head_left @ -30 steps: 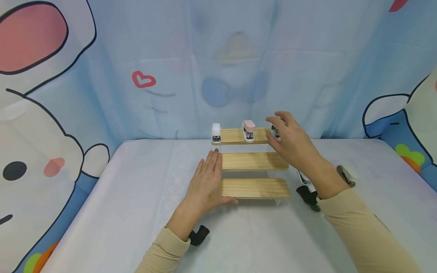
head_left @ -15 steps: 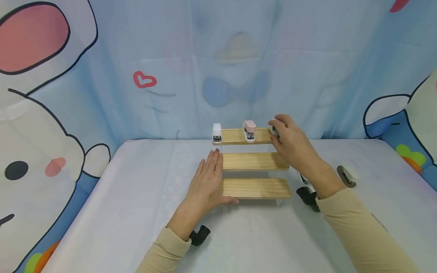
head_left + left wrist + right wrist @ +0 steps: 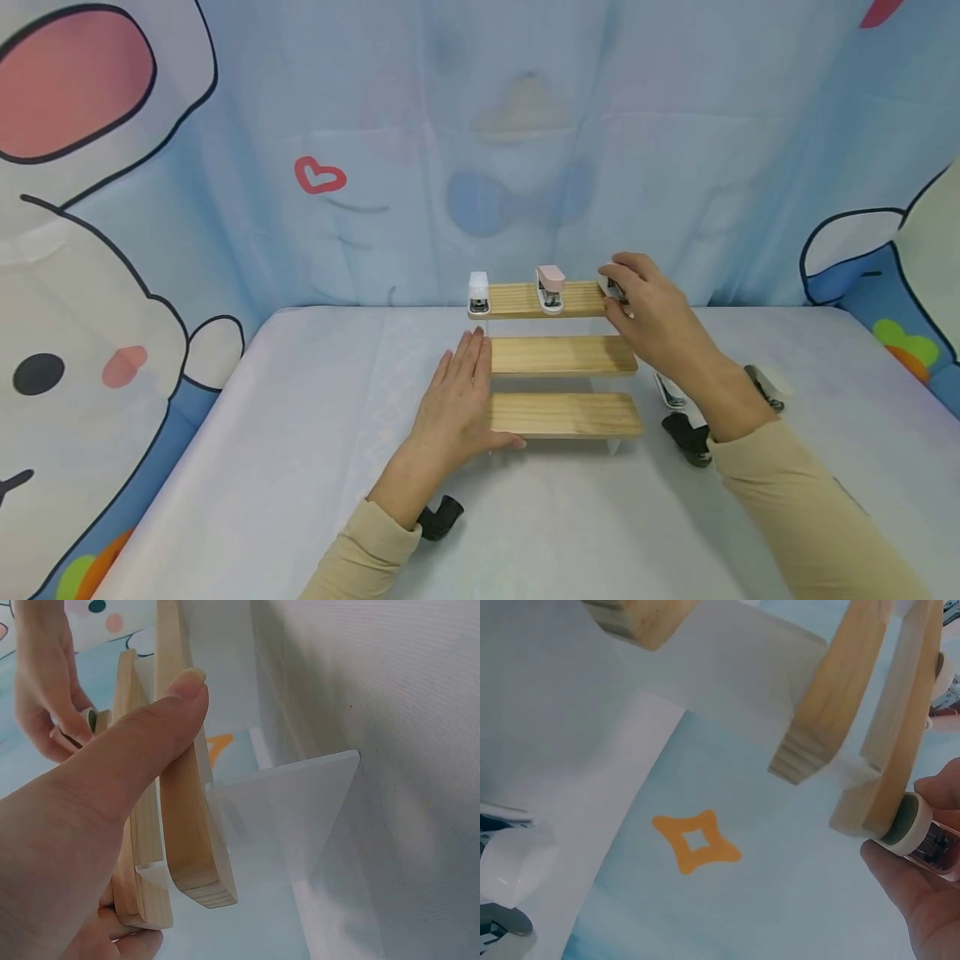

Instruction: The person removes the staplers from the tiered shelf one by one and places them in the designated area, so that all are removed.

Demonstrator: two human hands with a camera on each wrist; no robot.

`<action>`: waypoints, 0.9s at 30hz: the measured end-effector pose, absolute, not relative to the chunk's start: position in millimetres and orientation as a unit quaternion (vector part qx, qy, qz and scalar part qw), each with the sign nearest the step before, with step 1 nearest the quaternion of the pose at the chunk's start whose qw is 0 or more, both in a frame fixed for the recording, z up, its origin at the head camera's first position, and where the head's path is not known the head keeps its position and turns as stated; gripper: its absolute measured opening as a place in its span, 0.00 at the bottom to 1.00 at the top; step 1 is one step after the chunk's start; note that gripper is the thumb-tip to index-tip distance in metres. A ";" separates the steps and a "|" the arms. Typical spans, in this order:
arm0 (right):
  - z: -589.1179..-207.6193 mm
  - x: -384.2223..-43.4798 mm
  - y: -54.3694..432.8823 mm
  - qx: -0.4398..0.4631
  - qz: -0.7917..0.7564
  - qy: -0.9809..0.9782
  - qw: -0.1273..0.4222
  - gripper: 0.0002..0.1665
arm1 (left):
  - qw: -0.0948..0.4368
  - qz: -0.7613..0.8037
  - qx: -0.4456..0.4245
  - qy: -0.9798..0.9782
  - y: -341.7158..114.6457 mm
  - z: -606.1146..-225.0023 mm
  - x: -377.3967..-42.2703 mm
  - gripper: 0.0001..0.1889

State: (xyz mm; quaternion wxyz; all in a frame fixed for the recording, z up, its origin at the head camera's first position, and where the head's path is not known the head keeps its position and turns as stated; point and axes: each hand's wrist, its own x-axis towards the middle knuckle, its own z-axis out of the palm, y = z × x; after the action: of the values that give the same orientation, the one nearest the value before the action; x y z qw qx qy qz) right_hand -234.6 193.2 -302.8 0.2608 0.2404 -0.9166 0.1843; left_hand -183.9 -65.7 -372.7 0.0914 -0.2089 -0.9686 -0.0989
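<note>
1. My right grip (image 3: 663, 317) sat slightly farther to the right than half a second earlier, and the small white stapler with dark metal works (image 3: 924, 834) had gone along with it; a little more of the top board's right end showed. My left grip (image 3: 453, 404) had kept its place on the stand.

2. I counted three pale wooden boards in the stepped stand (image 3: 562, 356), carried on translucent whitish side panels (image 3: 285, 810). Three staplers were at the top board: the one I held, a pale pink stapler with a white base (image 3: 551, 289) near the middle, and an all-white stapler (image 3: 478, 293) at the left end. At least two more lay to the stand's right on the white cloth-covered bench (image 3: 315, 467): a white-framed stapler (image 3: 670, 392) and a grey-and-white stapler (image 3: 771, 386). One black angular object (image 3: 440, 517) showed beside my left wrist.

3. The held stapler lay between my right thumb and fingers, which pinched its sides at the top board's right end. I could not tell whether its base bore fully on the wood.

4. My left grip held nothing: its fingers ran straight along the stand's left side, the thumb over the lowest board's front edge.
</note>
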 end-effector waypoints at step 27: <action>-301.2 -199.3 229.4 0.253 0.174 -0.892 0.331 0.27 | 0.100 -0.083 -0.210 -0.969 -65.5 -372.9 -183.5 0.73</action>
State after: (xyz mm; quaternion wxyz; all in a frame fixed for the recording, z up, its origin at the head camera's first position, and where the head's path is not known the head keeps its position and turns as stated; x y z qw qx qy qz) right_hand -199.3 229.4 -301.2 0.3311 0.2528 -0.8922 0.1744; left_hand -183.5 -65.5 -372.9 0.1003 -0.2105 -0.9689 -0.0832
